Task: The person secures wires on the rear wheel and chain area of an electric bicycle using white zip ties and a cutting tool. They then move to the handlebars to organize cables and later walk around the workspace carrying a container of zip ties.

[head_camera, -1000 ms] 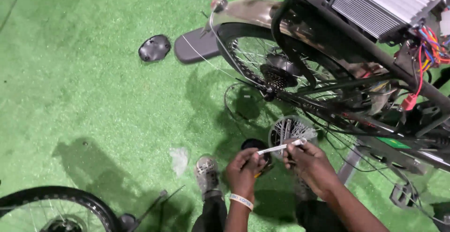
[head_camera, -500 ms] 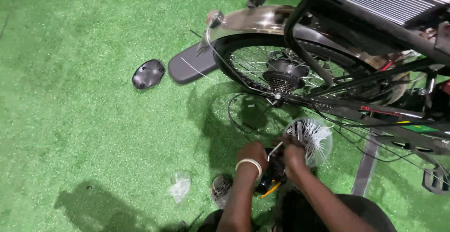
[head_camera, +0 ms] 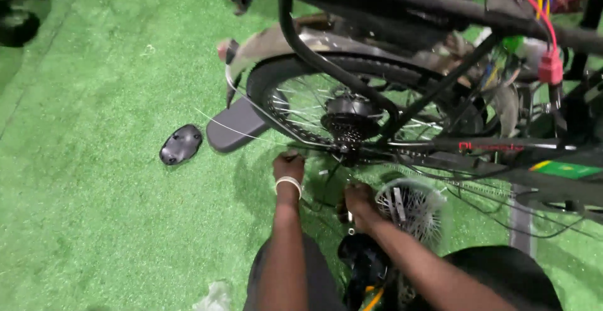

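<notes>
My left hand [head_camera: 289, 165], with a white band on the wrist, is up against the lower edge of the bicycle's rear wheel [head_camera: 295, 107], fingers curled; blur hides what it grips, if anything. My right hand [head_camera: 359, 201] is closed just below the hub and sprocket cluster [head_camera: 347, 121], and a short thin metal piece [head_camera: 350, 217] sticks out under it. A silvery spoked disc [head_camera: 411, 209] lies on the green turf right beside my right hand. A black tool with yellow trim [head_camera: 365, 267] rests near my knees.
A grey flat pad [head_camera: 235, 132] and a small black oval cover [head_camera: 181, 144] lie on the turf left of the wheel. The bike frame [head_camera: 502, 144], its kickstand [head_camera: 521, 223] and loose coloured wires [head_camera: 551, 66] crowd the right. A white crumpled scrap [head_camera: 217, 298] sits at the bottom edge.
Both hands have moved up from the silvery disc toward the rear wheel; the left now reaches the tyre's lower edge. The long white strip held a second ago is no longer seen.
</notes>
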